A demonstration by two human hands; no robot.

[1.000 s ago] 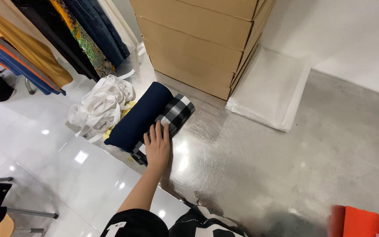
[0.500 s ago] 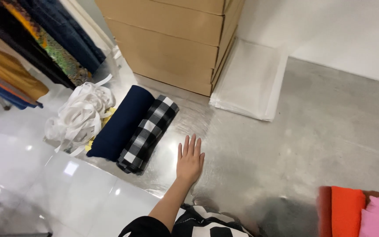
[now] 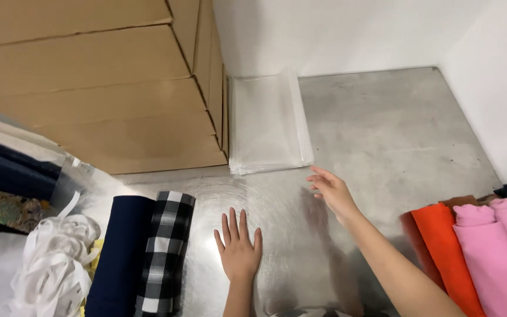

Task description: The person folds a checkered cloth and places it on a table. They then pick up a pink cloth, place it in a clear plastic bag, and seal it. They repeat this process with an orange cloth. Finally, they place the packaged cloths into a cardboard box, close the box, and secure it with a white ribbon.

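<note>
left hand (image 3: 239, 249): off the black-and-white checked roll (image 3: 162, 252), now flat on the metal floor (image 3: 382, 129) beside it
right hand (image 3: 331, 189): newly in view, reaching toward the clear plastic sheets (image 3: 268, 123)

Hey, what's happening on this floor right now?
A person leans over a grey floor. The left hand lies flat on it, beside a checked roll and a navy roll. The right hand reaches, open, toward a stack of clear bags. Neither hand holds anything.
</note>
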